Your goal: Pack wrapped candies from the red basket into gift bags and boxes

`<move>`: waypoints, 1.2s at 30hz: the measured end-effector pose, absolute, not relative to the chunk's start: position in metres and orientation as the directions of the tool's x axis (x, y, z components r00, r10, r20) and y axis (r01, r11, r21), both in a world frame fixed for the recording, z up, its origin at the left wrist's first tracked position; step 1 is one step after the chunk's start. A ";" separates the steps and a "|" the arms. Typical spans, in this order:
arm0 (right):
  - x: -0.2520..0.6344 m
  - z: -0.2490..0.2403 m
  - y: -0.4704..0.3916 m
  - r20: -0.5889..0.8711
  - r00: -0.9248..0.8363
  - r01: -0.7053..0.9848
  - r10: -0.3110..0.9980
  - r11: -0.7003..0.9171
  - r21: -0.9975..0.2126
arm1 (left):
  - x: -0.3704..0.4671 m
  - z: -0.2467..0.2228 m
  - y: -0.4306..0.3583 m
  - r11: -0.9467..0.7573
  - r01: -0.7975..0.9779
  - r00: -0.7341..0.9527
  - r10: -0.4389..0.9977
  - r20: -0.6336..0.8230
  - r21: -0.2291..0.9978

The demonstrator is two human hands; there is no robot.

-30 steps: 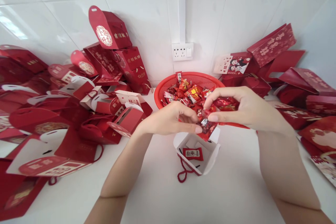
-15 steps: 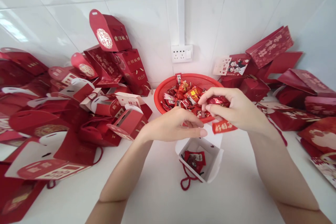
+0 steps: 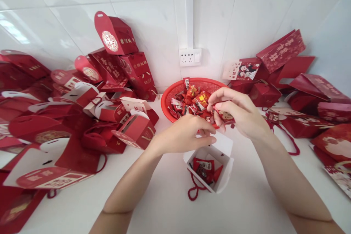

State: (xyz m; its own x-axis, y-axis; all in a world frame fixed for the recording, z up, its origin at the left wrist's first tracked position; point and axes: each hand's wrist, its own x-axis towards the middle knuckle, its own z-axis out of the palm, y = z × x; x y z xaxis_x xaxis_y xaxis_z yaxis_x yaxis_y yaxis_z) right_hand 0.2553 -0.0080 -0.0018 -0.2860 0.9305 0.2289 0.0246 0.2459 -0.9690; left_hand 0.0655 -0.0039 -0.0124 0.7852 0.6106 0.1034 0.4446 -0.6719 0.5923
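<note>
My right hand (image 3: 241, 111) is closed on a red wrapped candy (image 3: 227, 117), pinched in its fingers at the right rim of a red plastic basket (image 3: 166, 105). Wrapped candies (image 3: 201, 99) in red and other colours fill that basket. Just in front of it, my left hand (image 3: 185, 134) hovers with thumb and fingers apart and nothing visible between them. Below both hands stands an open gift box (image 3: 223, 175), white inside, its dark red cord handle (image 3: 193, 191) lying on the table. Several red candy packets (image 3: 204, 168) lie in it.
Red gift boxes (image 3: 134, 131) crowd the left side, some with lids up, and a stack of boxes (image 3: 138, 65) leans near the wall. More red boxes (image 3: 304, 122) stand at the right. A socket (image 3: 190, 57) is on the tiled wall behind.
The red packet that was below my right hand is gone from there, and another red piece shows inside the box. My right hand has turned slightly; my left is nearly still.
</note>
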 end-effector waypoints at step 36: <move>0.317 0.009 -0.028 -0.101 -0.625 0.745 0.774 0.553 -0.373 | 0.038 0.003 -0.005 -0.672 0.616 0.784 0.572 -0.240 0.412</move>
